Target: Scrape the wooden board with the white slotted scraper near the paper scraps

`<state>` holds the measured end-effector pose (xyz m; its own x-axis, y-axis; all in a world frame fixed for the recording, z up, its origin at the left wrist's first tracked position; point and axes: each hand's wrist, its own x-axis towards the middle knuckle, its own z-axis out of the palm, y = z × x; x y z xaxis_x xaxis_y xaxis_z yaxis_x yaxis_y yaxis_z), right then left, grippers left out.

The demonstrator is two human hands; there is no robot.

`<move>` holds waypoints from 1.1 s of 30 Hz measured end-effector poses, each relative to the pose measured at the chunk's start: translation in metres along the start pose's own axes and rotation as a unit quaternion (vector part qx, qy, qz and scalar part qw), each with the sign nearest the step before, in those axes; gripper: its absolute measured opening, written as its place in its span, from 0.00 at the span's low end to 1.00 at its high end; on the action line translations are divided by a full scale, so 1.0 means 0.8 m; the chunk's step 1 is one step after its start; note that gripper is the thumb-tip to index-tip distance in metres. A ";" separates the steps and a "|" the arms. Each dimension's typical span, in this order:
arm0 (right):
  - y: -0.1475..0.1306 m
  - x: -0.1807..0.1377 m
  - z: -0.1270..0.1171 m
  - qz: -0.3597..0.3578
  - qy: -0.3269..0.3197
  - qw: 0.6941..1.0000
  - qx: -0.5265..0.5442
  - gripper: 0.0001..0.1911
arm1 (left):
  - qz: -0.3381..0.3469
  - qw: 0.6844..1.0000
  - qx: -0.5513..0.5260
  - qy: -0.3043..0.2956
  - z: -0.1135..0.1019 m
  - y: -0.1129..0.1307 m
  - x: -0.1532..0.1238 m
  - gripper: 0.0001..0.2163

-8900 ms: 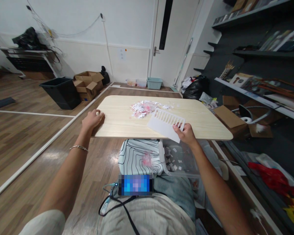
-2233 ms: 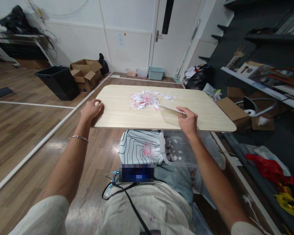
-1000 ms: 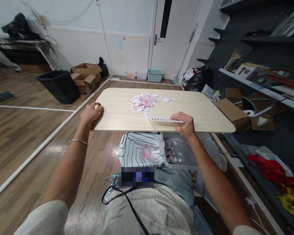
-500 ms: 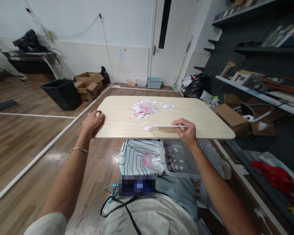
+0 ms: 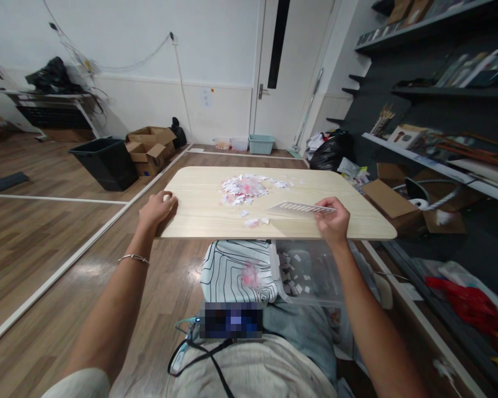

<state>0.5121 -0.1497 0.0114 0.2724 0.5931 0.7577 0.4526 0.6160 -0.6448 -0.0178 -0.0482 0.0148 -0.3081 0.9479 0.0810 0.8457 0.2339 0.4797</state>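
My right hand [image 5: 332, 220] pinches one end of a thin, flat white card [image 5: 294, 207] with a row of slanted light and dark stripes. The card is tilted over a pale wooden tabletop [image 5: 199, 215]. My left hand [image 5: 158, 209] is closed around the tabletop's left edge, fingers partly hidden. Toward the tabletop's far side lies a heap of white paper scraps [image 5: 244, 188] with pink powdery smears. A few loose scraps [image 5: 255, 221] lie nearer the front edge, left of the card.
Below the front edge sit a patterned cushion-like thing [image 5: 232, 273] with a pink stain and a clear plastic bin [image 5: 315, 271] holding small white pieces. A black bin [image 5: 103, 163] and cardboard boxes [image 5: 151, 146] stand left. Dark shelves [image 5: 435, 88] line the right.
My right hand has moved right and lifted the card from its nearly edge-on pose, so its striped face shows. The small front scraps are left behind. My left hand stays at the edge.
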 end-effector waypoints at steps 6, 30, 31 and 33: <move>-0.011 0.004 -0.011 -0.014 -0.095 0.995 0.002 0.06 | 0.018 1.000 -0.014 0.014 0.002 -0.002 0.002 0.24; -0.024 0.008 -0.016 0.010 -0.051 0.996 0.066 0.04 | 0.009 1.000 -0.010 0.011 0.006 -0.006 0.005 0.25; -0.022 0.009 -0.020 0.011 -0.042 0.997 0.065 0.04 | 0.010 1.000 -0.009 0.012 0.006 -0.006 0.004 0.25; -0.018 0.011 -0.026 0.010 -0.023 0.998 0.065 0.03 | 0.011 1.000 -0.008 0.015 0.006 -0.006 0.004 0.25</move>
<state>0.5259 -0.1642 0.0291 0.2393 0.6266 0.7417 0.3336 0.6643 -0.6689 -0.0207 -0.0453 0.0083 -0.3027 0.9457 0.1181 0.8455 0.2093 0.4912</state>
